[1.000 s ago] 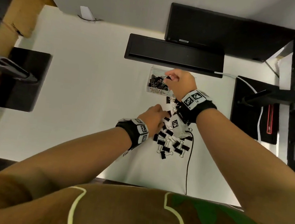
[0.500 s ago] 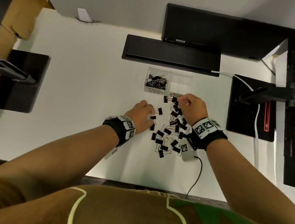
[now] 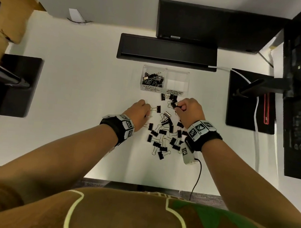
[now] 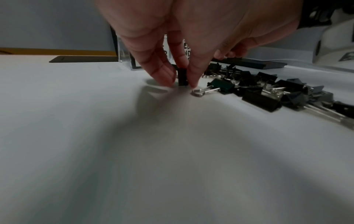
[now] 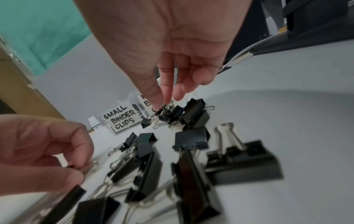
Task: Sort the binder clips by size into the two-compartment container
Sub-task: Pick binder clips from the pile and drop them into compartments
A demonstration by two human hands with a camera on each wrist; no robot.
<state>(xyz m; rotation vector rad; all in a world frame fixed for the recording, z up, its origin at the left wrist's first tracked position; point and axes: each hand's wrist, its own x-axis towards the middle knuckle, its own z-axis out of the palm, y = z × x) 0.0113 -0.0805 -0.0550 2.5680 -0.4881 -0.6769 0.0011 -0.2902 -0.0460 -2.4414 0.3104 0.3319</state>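
Note:
A clear two-compartment container (image 3: 178, 72) stands at the back of the white table. Its left half, labelled SMALL BINDER CLIPS (image 5: 120, 119), holds several black clips (image 3: 152, 79). The right half, labelled MEDIUM, looks empty. A loose pile of black binder clips (image 3: 164, 134) of both sizes lies in front of it. My left hand (image 3: 147, 108) pinches a small black clip (image 4: 182, 77) at the pile's left edge, against the table. At the pile's far end, just in front of the container, my right hand (image 3: 177, 105) pinches another small clip (image 5: 162, 112) between thumb and fingers.
A long black bar (image 3: 168, 52) lies just behind the container, with a monitor base (image 3: 212, 25) further back. Black stand plates sit at the left (image 3: 8, 84) and right (image 3: 250, 101). A black cable (image 3: 197, 177) trails from my right wrist towards the front edge.
My right hand came back from the small-clips compartment to the far end of the pile and took hold of a clip. My left hand shifted to the pile's left edge and pinched one.

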